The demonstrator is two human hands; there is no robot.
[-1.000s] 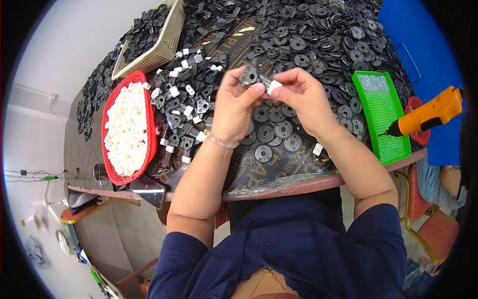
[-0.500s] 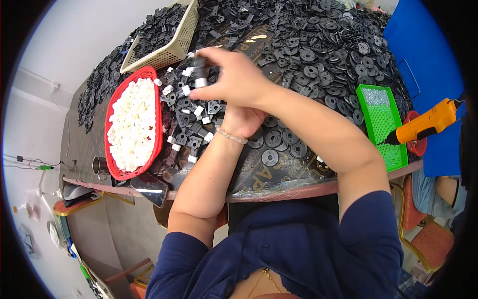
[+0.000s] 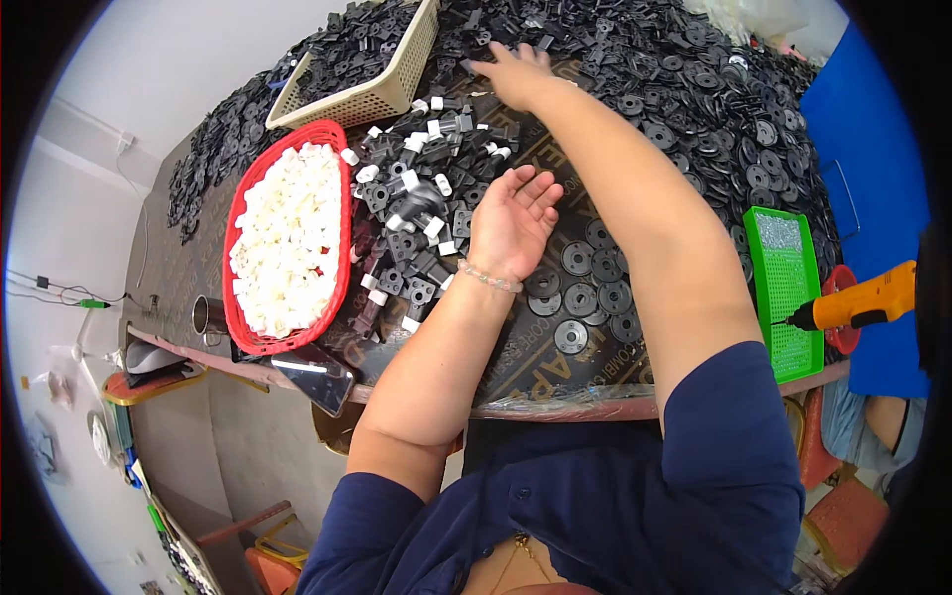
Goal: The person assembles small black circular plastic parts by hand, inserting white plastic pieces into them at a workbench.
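Note:
My left hand [image 3: 513,223] rests palm up above the table, its fingers loosely curled and apart, holding nothing. Beside it on the left lies a heap of black plastic brackets [image 3: 397,253] fitted with white end pieces [image 3: 434,227]. One blurred black bracket [image 3: 421,198] with a white piece sits on top of that heap. My right hand [image 3: 521,79] stretches to the far pile of loose black plastic parts [image 3: 476,25], fingers spread over it; I see nothing held. Black round discs [image 3: 577,258] lie right of my left hand.
A red basket [image 3: 346,238] of white pieces stands left, with a cream basket [image 3: 407,74] of black parts behind it. On the right are a green tray [image 3: 815,297] with small screws, an orange electric screwdriver [image 3: 873,297] and a blue bin [image 3: 873,129]. A phone [image 3: 317,377] lies at the front edge.
My right hand has let go of the black bracket with the white piece and moved away to the far pile. My left palm, partly hidden before, now shows fully.

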